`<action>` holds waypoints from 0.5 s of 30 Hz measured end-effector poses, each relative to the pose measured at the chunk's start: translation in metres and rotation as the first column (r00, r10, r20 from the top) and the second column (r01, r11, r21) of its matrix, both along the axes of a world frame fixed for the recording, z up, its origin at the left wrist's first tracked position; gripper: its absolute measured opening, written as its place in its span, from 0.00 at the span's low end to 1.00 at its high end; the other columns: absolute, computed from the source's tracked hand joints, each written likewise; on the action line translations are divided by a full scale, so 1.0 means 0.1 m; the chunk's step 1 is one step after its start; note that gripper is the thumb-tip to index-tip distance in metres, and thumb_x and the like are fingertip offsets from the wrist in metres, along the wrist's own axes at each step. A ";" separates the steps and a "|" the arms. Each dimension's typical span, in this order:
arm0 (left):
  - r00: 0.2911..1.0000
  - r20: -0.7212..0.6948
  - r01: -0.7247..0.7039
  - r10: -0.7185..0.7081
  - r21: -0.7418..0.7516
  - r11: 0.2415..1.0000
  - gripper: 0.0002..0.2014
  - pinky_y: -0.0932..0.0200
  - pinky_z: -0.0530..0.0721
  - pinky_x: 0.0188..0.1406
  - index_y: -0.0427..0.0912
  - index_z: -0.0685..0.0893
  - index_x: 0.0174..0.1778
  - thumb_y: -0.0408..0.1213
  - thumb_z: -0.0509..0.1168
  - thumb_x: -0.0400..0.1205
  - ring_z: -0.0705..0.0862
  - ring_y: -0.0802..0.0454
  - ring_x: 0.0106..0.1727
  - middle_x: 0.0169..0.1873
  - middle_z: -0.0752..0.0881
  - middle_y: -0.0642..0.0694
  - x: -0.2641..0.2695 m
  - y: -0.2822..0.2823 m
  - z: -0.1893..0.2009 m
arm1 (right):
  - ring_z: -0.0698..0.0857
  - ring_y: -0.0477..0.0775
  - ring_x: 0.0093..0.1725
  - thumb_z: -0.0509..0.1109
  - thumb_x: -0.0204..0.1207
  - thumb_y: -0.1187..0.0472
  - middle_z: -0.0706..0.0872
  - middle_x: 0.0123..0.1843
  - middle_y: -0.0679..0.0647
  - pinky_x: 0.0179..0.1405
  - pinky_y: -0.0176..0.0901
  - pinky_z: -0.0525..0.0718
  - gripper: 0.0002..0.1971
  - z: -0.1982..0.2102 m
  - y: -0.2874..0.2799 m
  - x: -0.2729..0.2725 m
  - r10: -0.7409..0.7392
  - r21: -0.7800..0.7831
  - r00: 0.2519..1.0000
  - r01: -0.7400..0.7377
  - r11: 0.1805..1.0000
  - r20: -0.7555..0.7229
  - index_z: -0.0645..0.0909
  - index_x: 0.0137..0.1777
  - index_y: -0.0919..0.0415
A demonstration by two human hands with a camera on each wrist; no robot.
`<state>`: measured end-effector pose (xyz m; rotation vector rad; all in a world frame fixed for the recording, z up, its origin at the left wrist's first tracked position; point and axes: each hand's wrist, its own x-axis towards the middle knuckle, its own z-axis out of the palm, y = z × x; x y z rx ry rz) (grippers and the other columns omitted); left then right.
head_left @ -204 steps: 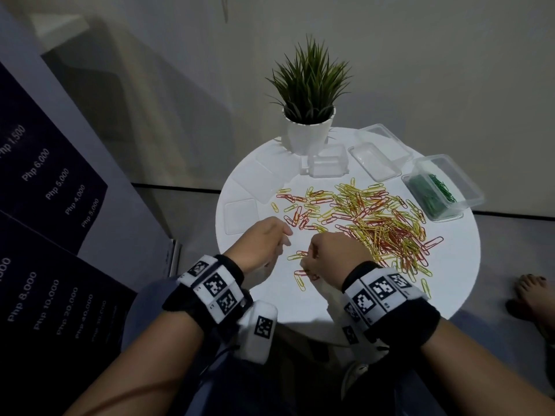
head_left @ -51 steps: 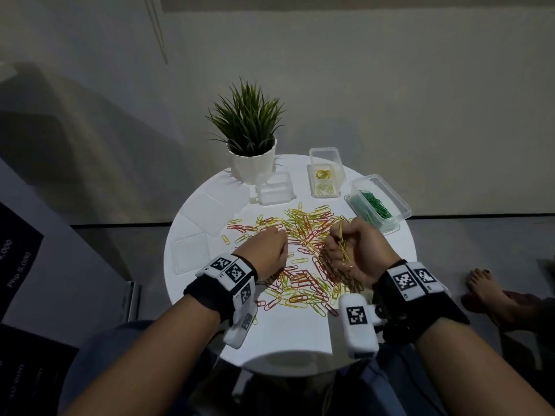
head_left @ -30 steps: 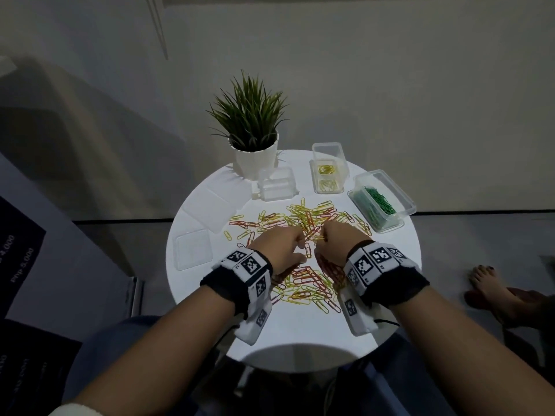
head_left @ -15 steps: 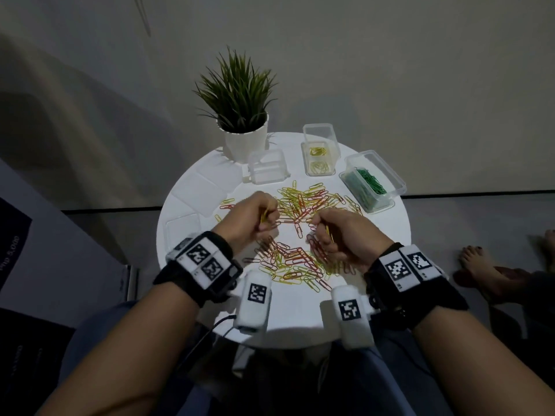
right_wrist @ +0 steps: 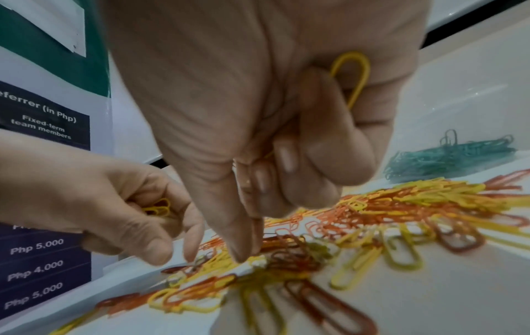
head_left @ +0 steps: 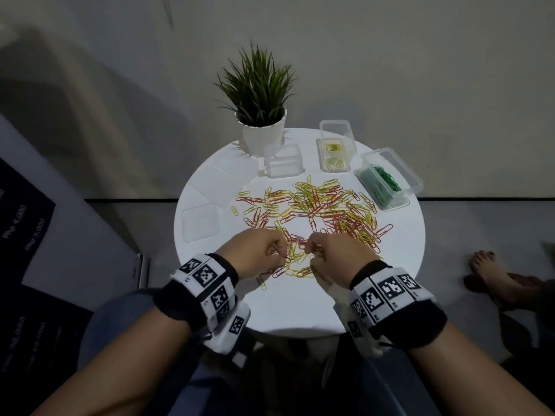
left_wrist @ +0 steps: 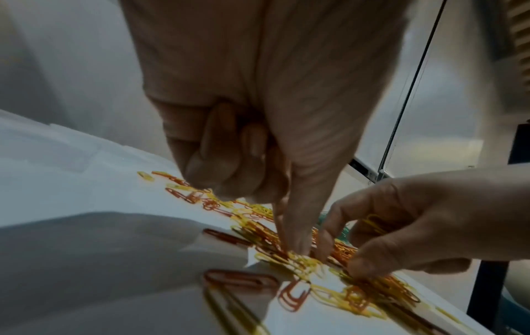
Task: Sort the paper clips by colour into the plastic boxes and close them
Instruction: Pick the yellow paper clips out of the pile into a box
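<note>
We work on a round white table (head_left: 300,307) set against a plain grey wall, with a dark price poster (right_wrist: 43,249) at the left of the frame.

A loose spread of yellow and red paper clips (head_left: 315,211) covers the centre of the tabletop. Bare surface remains along the lower rim and at the right edge of the table.

In the head view we count three clear plastic boxes along the upper rim. The empty box (head_left: 283,163) stands just beside the potted plant (head_left: 259,115). The box with yellow clips (head_left: 334,154) sits at upper centre right. The box with green clips (head_left: 387,181) sits at the right rim. Two flat clear lids (head_left: 200,223) lie at the left rim; any further lid there is too faint to count.

Our left hand (head_left: 255,253) and right hand (head_left: 336,255) meet over the lower part of the spread, close together.

- Left hand: thumb and forefinger reach down to the clips; the other fingers are curled round a few yellow clips (right_wrist: 159,209).
- Right hand: thumb and forefinger point down at the pile; the curled fingers hold a yellow clip (right_wrist: 351,77) against the palm.

A bare foot (head_left: 492,271) rests on the floor at the right of the frame.
</note>
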<state>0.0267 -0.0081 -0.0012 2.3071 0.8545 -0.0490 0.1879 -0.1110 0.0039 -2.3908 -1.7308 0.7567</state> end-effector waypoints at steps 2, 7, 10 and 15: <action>1.000 -0.020 -0.014 0.015 0.052 0.999 0.03 0.63 0.70 0.34 0.48 0.86 0.47 0.39 0.70 0.78 0.76 0.60 0.35 0.29 0.76 0.59 -0.02 0.00 -0.04 | 0.84 0.55 0.53 0.63 0.79 0.58 0.85 0.53 0.48 0.47 0.44 0.80 0.11 0.04 0.02 0.01 -0.019 0.034 0.999 0.018 0.999 0.035 0.78 0.59 0.45; 0.994 -0.064 -0.078 0.087 0.141 0.987 0.06 0.60 0.72 0.39 0.51 0.85 0.50 0.40 0.69 0.79 0.77 0.54 0.41 0.31 0.75 0.60 -0.08 0.06 -0.09 | 0.83 0.52 0.52 0.64 0.77 0.60 0.80 0.44 0.44 0.51 0.45 0.82 0.09 0.03 -0.03 -0.05 0.023 0.022 1.000 -0.022 1.000 -0.008 0.82 0.52 0.44; 0.991 -0.068 -0.106 0.118 0.150 0.983 0.07 0.59 0.73 0.39 0.52 0.84 0.51 0.41 0.70 0.77 0.78 0.52 0.42 0.31 0.76 0.59 -0.10 0.08 -0.07 | 0.82 0.52 0.49 0.65 0.77 0.61 0.82 0.46 0.44 0.46 0.43 0.81 0.09 -0.02 -0.04 -0.04 0.017 0.007 0.999 -0.018 1.000 0.040 0.79 0.52 0.46; 0.997 -0.071 -0.005 0.021 0.212 0.977 0.05 0.59 0.72 0.37 0.53 0.83 0.50 0.43 0.68 0.79 0.77 0.54 0.41 0.34 0.79 0.57 -0.06 -0.03 -0.07 | 0.83 0.54 0.47 0.60 0.79 0.63 0.85 0.47 0.47 0.35 0.40 0.73 0.09 0.05 0.02 -0.02 -0.033 0.040 0.990 0.028 0.999 0.140 0.79 0.51 0.49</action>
